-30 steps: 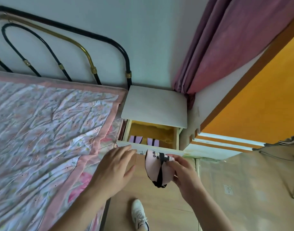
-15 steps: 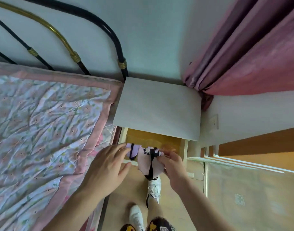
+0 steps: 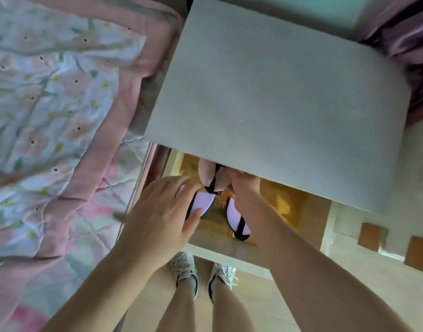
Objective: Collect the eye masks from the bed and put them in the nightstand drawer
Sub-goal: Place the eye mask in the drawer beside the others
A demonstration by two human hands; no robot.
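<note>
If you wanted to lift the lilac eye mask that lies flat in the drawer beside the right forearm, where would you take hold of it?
Pinch the black strap where it crosses the lilac eye mask, coming straight down from above at the drawer's front. The mask lies flat on the bottom, so its edges probably give little purchase, and the nightstand top overhangs the back.

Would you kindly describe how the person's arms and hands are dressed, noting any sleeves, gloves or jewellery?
Both forearms are bare as far as the frame shows, with no sleeves in view. The left hand and the right hand wear no gloves. No ring, watch or bracelet shows on either wrist or on the visible fingers. The right hand's fingertips are hidden under the nightstand top.
</note>
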